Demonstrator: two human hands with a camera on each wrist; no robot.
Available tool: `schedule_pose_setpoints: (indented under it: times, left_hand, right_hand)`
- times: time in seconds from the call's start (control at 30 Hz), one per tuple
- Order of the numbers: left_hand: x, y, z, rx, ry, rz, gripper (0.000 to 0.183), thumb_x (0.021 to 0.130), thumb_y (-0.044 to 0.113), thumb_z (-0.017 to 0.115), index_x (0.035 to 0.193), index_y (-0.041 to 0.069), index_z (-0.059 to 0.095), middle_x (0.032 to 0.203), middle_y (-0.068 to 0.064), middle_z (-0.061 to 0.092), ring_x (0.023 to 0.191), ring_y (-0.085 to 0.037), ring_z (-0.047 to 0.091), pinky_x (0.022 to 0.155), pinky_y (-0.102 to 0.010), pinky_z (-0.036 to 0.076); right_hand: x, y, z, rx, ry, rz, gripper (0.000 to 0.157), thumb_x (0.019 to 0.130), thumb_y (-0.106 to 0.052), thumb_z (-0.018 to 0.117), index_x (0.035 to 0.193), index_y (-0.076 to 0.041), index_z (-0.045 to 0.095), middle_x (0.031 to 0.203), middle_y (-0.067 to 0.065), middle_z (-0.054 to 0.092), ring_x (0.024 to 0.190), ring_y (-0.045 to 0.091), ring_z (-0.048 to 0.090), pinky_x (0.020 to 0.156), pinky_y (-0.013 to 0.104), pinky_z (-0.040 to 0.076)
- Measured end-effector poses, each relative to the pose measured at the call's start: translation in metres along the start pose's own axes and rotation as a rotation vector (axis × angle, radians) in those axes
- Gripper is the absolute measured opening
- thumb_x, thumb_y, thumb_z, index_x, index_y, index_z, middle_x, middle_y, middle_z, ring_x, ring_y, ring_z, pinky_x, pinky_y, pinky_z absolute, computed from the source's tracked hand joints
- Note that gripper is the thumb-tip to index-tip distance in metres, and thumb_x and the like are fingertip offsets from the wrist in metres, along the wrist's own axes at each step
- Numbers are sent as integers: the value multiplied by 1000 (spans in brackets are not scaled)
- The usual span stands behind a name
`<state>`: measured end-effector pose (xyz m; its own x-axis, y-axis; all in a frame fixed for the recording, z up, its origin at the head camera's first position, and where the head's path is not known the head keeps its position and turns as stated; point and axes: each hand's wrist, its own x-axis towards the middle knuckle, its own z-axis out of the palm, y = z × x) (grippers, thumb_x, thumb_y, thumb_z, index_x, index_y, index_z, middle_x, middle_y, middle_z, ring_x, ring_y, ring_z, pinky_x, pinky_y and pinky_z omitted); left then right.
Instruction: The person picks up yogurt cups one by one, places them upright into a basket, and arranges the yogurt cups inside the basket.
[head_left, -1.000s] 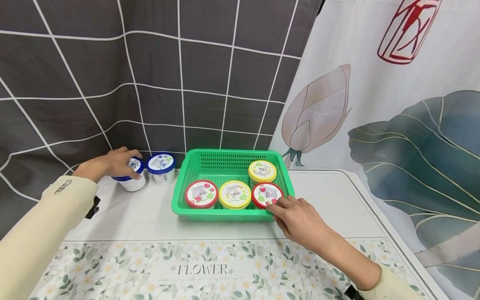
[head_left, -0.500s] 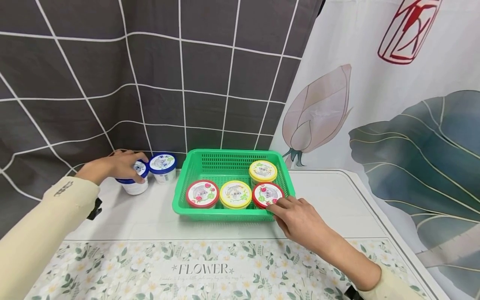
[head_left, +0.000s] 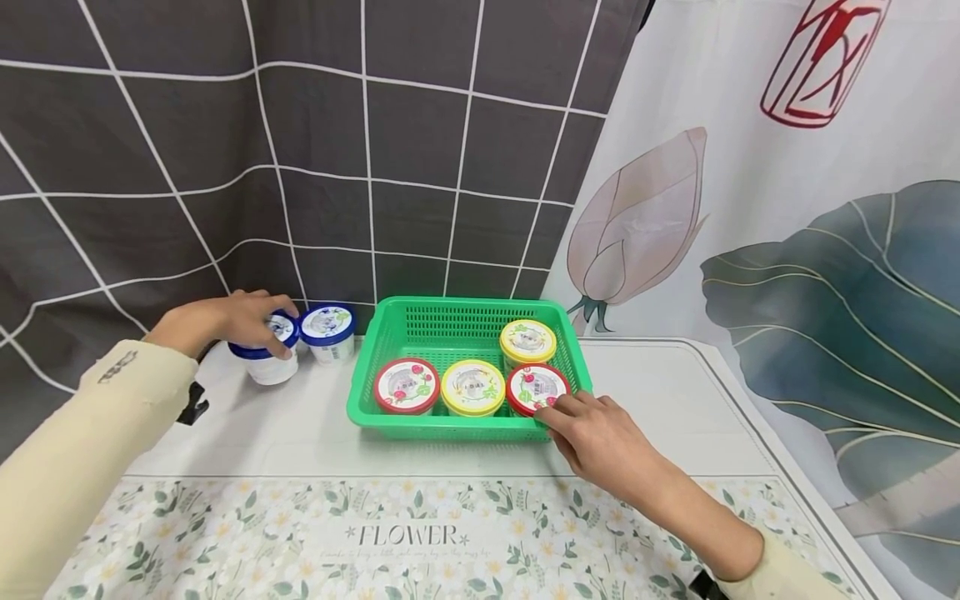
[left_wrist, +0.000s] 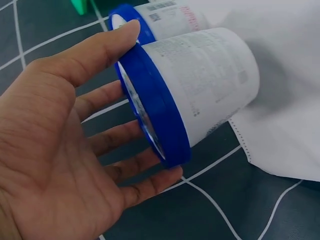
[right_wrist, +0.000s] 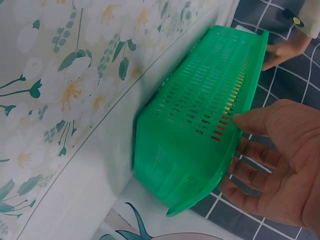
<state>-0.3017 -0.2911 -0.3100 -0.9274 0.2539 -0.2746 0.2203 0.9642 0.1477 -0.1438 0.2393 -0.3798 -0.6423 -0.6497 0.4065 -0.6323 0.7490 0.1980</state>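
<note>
At the back left, my left hand (head_left: 228,323) grips a white tub with a blue lid (left_wrist: 210,80) from above. Its thumb and fingers are curled round the lid's rim in the left wrist view. Right beside it stands a second blue-lidded tub (head_left: 327,333). My right hand (head_left: 600,433) holds the front right rim of a green plastic basket (head_left: 450,429), thumb outside and fingers over the edge. Inside the basket are red-lidded tubs, one at the left (head_left: 407,386) and one at the right (head_left: 537,388), and yellow-lidded tubs, one in the front middle (head_left: 472,387) and one behind (head_left: 527,340).
A dark curtain with white grid lines (head_left: 420,167) hangs directly behind the tubs and basket. To the right hangs a white curtain printed with a flower (head_left: 630,225). The white table cover (head_left: 300,450) has a floral band along its front.
My left hand has shifted slightly to the right with its tub, bringing it closer to the other blue-lidded tub. The right hand stays on the basket rim.
</note>
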Motion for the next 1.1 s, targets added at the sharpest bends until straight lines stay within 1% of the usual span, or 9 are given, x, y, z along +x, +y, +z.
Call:
schedule_pose_setpoints:
  times: [0.23,0.33,0.67,0.83,1.1]
  left_hand:
    - [-3,2,-10,-25,5,-3,81,92,44,89,155,4,57,156,-42,47,143,-68,40,113,-88,44]
    - [-3,4,-13,-35,13,-1,82,92,44,89,155,4,57,156,-42,47,142,-67,41,112,-87,45]
    - [-4,7,-19,-25,32,15,81,92,43,88,156,4,57,156,-41,48,143,-67,40,112,-86,45]
    - [-4,12,-24,-24,47,41,80,92,43,89,155,5,59,154,-40,51,144,-67,40,112,-85,45]
    - [-6,23,-33,3,41,44,77,92,43,89,154,7,61,156,-39,52,143,-65,44,111,-84,48]
  right_hand:
    - [0,0,0,0,-4,2,31,90,-11,93,118,-18,80,98,0,75,88,19,67,68,36,58]
    - [0,0,-1,1,-3,3,31,90,-11,93,118,-18,80,98,-1,76,88,19,68,68,36,58]
    - [1,0,0,4,-13,7,31,91,-11,93,118,-19,80,99,0,76,87,19,66,67,35,57]
    - [1,-1,-1,6,-20,14,30,91,-12,93,117,-19,80,100,0,77,89,19,67,68,36,58]
    - [1,-2,-2,6,-30,19,30,92,-13,93,118,-19,80,102,0,78,90,20,68,69,36,58]
